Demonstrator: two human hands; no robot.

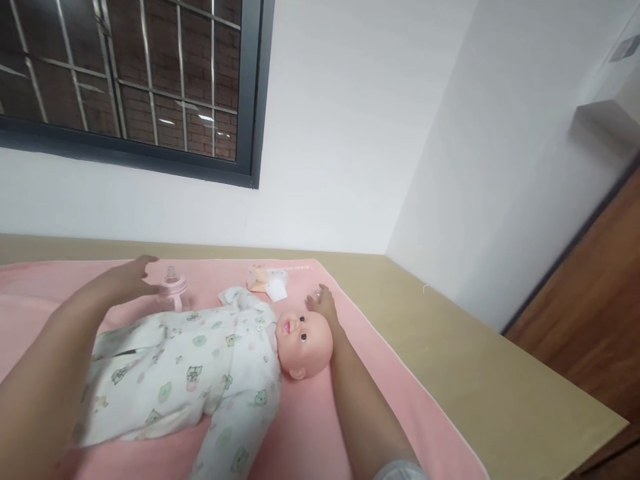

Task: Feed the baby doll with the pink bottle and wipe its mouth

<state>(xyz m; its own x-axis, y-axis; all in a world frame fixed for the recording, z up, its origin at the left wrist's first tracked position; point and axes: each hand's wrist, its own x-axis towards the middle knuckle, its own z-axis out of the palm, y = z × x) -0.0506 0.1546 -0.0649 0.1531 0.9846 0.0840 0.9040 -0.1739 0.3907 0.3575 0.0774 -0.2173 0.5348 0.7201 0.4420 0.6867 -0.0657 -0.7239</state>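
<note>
A baby doll in white printed clothes lies on its back, its bald head to the right. Behind its body stands a baby bottle with a pink collar and a clear teat, upright and uncovered. My left hand is just left of the bottle, thumb and fingers apart; whether the thumb touches the collar I cannot tell. Past the top of the doll's head, my right hand has its fingers around a small clear piece, which looks like a bottle cap and is partly hidden by the fingers.
Under everything is a pink blanket with a pale edge, spread over a light wooden surface. A small orange-and-white packet with a white tissue lies behind the doll. White walls and a barred window rise behind.
</note>
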